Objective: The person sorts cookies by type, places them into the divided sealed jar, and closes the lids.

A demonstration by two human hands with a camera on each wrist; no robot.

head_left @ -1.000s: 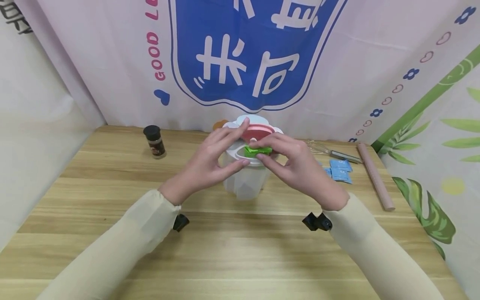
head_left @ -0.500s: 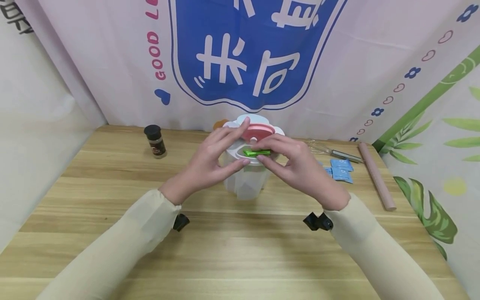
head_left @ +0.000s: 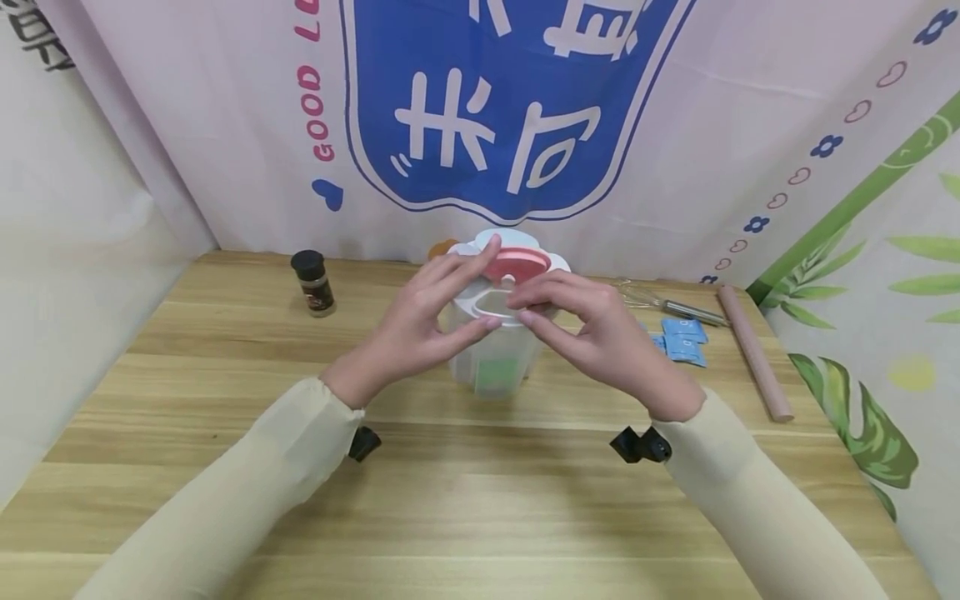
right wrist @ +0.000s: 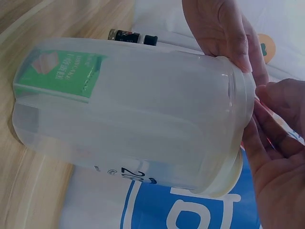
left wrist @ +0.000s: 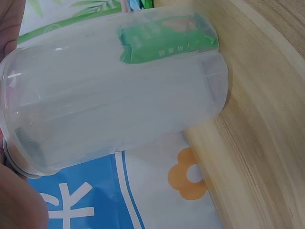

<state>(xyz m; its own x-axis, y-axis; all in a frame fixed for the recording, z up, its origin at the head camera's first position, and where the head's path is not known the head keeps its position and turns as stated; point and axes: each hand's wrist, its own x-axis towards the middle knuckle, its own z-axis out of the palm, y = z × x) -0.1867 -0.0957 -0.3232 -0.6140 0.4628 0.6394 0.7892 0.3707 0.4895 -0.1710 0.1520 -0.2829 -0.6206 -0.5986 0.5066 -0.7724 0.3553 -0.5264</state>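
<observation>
A translucent storage container [head_left: 501,342] with a white lid stands upright on the table, its red flap [head_left: 519,265] raised over an opening in the lid. Inside, a green packet [head_left: 498,372] shows through the wall; the left wrist view has this packet [left wrist: 167,40] at the container's bottom, in one compartment. My left hand [head_left: 427,308] holds the lid, thumb at the front rim and fingers reaching toward the flap. Over the opening is my right hand [head_left: 581,312], thumb and fingertips slightly apart with nothing between them. The lid hides some fingertips in both wrist views.
A black-capped jar [head_left: 313,283] stands at the left rear. To the right lie a whisk [head_left: 682,312], several blue packets [head_left: 682,340] and a pink rolling pin [head_left: 753,354]. A printed cloth [head_left: 487,108] hangs right behind the table.
The green packet, pinched in my right hand over the opening before, has dropped to the container's bottom. My right fingers have let go of it; the left hand stays put.
</observation>
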